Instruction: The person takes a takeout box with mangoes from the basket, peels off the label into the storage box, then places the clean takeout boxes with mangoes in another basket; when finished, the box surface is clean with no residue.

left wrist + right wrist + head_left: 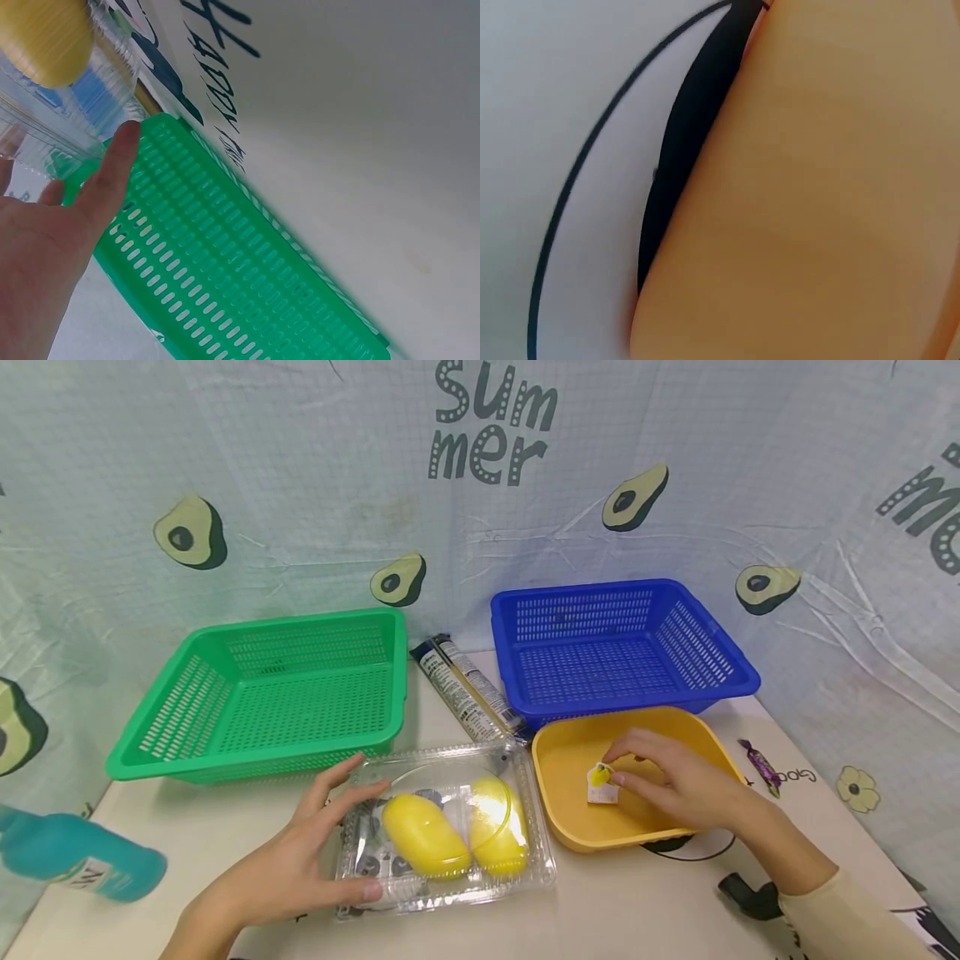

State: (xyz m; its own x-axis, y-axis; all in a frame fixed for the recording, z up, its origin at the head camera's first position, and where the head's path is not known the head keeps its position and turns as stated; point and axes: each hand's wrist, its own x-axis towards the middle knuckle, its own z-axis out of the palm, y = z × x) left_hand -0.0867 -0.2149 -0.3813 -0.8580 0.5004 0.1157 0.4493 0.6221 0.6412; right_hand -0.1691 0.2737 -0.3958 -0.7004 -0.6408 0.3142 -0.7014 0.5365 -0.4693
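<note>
A clear plastic clamshell box [487, 897] holds two yellow mango-shaped pieces [426, 835]. My left hand [288, 860] is spread along the box's left side, its thumb at the front corner and its fingers by the back corner; the left wrist view shows the hand [67, 217] with its index finger straight. Over the yellow-orange basin [558, 827], my right hand [667, 781] pinches a small white tag with a yellow picture [602, 789] between thumb and fingertip. The basin's wall [795, 195] fills much of the right wrist view, where that hand is hidden.
A green basket [300, 718] stands at the back left, a blue basket [600, 668] at the back right. Long dark-ended packets [468, 689] lie between them. A teal bottle [86, 856] lies at far left; a purple-wrapped candy [761, 767] lies right of the basin.
</note>
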